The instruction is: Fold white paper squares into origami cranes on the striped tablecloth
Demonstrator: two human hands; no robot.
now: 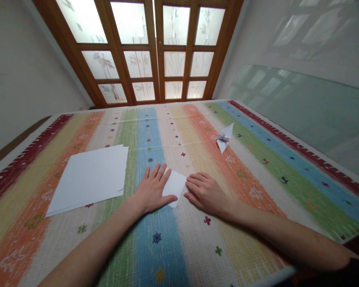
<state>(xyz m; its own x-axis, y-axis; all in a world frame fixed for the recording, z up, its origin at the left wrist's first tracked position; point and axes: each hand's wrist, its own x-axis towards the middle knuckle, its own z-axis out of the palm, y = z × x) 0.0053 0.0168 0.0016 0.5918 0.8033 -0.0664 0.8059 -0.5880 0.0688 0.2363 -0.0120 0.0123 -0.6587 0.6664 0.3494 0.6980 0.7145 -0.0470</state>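
Observation:
A small folded piece of white paper [174, 186] lies on the tablecloth in front of me, roughly four-sided with one corner toward me. My left hand [154, 189] is flat with fingers spread, pressing on the paper's left part and covering it. At the paper's right corner rests my right hand [208, 193], its fingers side by side and slightly bent, the thumb a little apart below them. The fingertips meet or nearly meet the corner; I see nothing gripped between them.
A stack of white paper sheets [89, 171] lies to the left, its edges uneven. Farther off on the right stands a folded white paper figure [224, 137] with pointed ends. A striped tablecloth [155, 259] covers the table. Wooden glazed doors [155, 48] stand behind it.

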